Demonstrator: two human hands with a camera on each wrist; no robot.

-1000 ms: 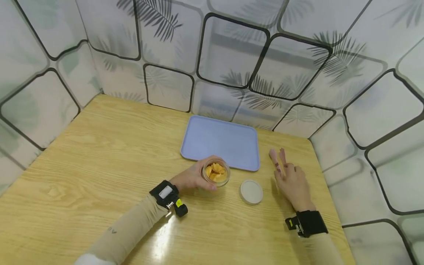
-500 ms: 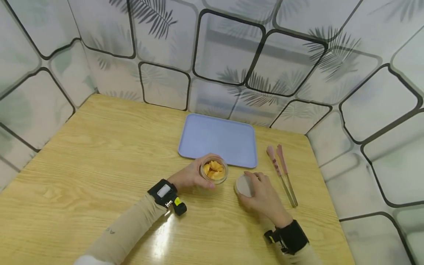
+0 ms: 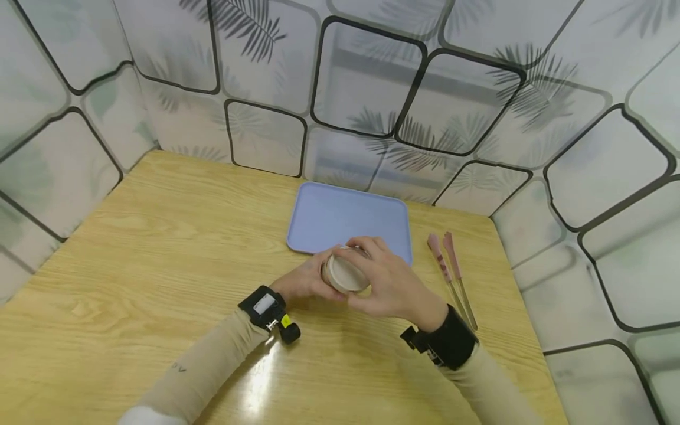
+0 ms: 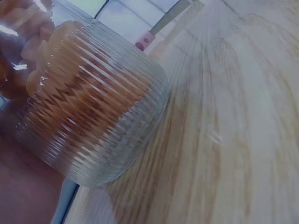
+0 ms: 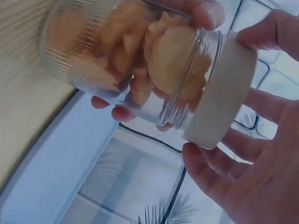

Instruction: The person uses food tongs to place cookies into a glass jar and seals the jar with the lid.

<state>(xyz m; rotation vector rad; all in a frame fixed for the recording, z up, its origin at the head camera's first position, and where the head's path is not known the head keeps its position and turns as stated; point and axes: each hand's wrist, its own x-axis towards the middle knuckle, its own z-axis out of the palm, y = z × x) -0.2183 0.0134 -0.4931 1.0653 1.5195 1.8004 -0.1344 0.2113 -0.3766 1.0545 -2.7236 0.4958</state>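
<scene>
My left hand (image 3: 308, 280) grips a ribbed glass jar (image 5: 126, 56) from its left side; the jar stands on the wooden table. Orange-yellow chip-like pieces (image 4: 88, 74) show through the glass in both wrist views. With thumb and fingertips, my right hand (image 3: 393, 283) holds a pale round lid (image 3: 347, 274) by its rim at the jar's mouth. In the right wrist view the lid (image 5: 224, 93) sits over the threaded neck, slightly askew. Whether its threads have caught cannot be told.
A light blue tray (image 3: 347, 215) lies just behind the hands. To the right rest two slim utensils with pink handles (image 3: 440, 257) and metal ends, side by side. Patterned curtain walls (image 3: 366, 77) enclose the table's back and sides.
My right hand has left the pink-handled utensils, picked up the lid from the table and brought it left onto the jar's mouth. The left hand has kept its grip on the jar.
</scene>
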